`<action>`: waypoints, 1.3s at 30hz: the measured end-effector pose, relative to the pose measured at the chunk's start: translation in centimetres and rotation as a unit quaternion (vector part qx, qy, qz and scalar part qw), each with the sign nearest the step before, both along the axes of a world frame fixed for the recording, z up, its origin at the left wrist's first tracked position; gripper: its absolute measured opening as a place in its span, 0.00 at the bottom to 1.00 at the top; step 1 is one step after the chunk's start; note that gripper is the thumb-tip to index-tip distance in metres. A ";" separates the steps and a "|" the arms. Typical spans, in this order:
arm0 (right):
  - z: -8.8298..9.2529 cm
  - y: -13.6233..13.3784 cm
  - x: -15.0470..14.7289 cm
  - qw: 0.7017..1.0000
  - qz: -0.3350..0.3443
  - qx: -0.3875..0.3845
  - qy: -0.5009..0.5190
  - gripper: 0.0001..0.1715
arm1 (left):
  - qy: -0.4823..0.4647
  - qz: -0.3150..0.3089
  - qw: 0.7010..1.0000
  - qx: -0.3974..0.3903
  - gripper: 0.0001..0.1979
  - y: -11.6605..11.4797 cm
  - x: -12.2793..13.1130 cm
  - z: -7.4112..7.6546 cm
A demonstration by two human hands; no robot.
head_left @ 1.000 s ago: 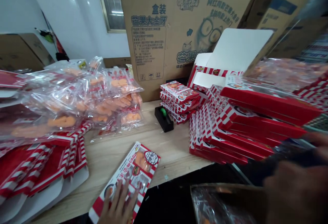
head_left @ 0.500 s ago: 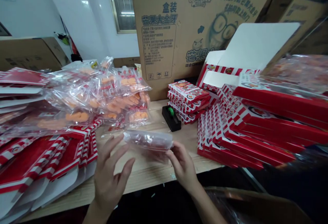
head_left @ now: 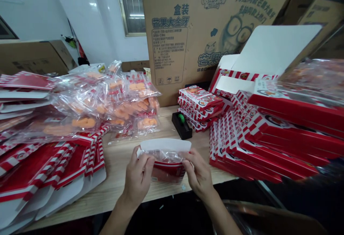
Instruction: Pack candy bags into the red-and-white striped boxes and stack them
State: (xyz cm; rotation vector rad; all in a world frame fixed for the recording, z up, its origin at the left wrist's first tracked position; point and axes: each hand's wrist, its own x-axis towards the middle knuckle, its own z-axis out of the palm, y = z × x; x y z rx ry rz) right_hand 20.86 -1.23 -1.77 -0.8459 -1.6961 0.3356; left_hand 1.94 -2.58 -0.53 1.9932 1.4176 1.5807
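Note:
Between my hands a red and white cardboard box [head_left: 168, 173] stands tilted at the table's front, its white flap raised at the back. A clear plastic packet [head_left: 168, 157] shows in the open top, and the lower part of it is hidden inside. My left hand [head_left: 139, 176] grips the box's left end, thumb and fingers pinched at the rim. At the right end my right hand [head_left: 199, 173] holds the rim the same way.
Flattened red boxes [head_left: 64, 167] and clear packets of orange sweets [head_left: 123, 102] fill the left. A black tape dispenser [head_left: 182, 125] stands behind my hands. Filled boxes [head_left: 255, 145] are stacked at the right, with a smaller stack [head_left: 200, 102] near the large carton [head_left: 172, 59].
The packet that my right hand held is now inside the red box between my hands. My left hand has moved right and closed on the box's edge.

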 end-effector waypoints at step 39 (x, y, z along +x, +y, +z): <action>3.2 0.5 -0.4 0.951 0.190 -0.213 0.120 0.07 | -0.221 -0.261 0.924 -0.173 0.08 2.3 -3.9 0.1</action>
